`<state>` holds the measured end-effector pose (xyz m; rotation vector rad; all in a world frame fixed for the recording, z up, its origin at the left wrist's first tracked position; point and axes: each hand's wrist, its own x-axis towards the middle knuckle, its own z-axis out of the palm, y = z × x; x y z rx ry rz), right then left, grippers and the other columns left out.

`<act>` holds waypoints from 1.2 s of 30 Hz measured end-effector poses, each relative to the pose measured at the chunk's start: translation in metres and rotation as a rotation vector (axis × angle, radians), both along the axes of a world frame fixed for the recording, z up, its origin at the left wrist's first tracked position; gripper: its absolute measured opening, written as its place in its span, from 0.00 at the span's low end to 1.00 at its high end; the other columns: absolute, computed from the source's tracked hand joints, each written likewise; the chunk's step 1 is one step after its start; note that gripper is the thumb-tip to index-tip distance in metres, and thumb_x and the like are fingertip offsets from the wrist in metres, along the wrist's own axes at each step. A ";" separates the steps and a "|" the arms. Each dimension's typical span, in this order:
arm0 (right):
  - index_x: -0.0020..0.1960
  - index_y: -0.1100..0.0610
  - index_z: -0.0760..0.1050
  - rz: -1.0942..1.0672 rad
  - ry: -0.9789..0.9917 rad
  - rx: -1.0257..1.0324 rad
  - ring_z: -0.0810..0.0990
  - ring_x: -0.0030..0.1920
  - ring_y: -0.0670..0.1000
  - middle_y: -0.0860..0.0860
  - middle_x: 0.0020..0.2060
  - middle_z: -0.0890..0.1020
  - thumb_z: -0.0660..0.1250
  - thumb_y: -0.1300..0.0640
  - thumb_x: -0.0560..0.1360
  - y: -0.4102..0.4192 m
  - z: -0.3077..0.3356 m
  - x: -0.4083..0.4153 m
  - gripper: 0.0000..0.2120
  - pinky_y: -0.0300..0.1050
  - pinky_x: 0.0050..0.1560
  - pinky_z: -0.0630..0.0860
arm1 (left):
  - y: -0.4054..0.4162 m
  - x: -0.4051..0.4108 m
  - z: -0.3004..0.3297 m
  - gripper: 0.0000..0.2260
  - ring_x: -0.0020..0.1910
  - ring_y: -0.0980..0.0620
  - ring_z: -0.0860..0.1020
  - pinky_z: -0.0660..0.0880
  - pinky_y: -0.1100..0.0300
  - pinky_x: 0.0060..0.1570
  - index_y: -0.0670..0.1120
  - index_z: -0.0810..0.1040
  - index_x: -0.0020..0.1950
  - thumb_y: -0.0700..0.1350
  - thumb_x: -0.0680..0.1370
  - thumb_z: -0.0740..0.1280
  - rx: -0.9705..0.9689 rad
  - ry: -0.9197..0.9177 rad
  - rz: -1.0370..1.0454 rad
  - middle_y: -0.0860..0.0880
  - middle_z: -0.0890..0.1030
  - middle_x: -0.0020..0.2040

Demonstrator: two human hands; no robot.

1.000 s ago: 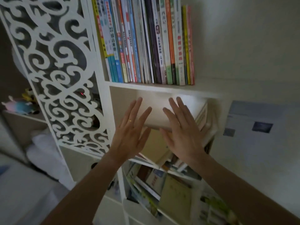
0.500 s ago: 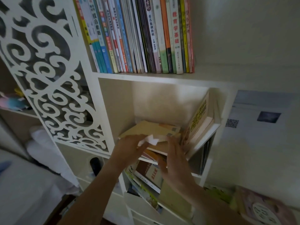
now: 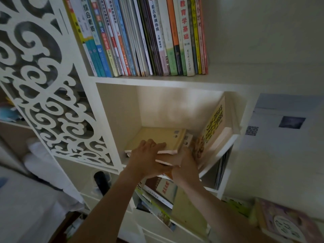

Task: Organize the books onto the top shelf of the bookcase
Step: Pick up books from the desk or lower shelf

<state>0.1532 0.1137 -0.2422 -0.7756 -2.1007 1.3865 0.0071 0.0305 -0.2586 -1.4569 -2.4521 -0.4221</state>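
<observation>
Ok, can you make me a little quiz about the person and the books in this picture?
1. True or false: the upright row of colourful books stands on the shelf above the hands.
2. Which book does the left hand rest its fingers on?
A. the pale yellow book lying flat
B. the leaning book with big yellow letters
3. Fill in: the right hand holds the flat stack from its ____ side.

Key: 1 true. 2 A. 3 right.
</observation>
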 end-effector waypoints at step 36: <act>0.68 0.50 0.72 0.211 0.411 -0.694 0.85 0.57 0.55 0.52 0.58 0.85 0.83 0.53 0.64 -0.056 0.019 -0.003 0.37 0.57 0.56 0.82 | -0.132 0.074 0.049 0.20 0.52 0.46 0.86 0.83 0.50 0.46 0.42 0.79 0.65 0.47 0.75 0.72 1.386 -1.202 0.156 0.46 0.86 0.54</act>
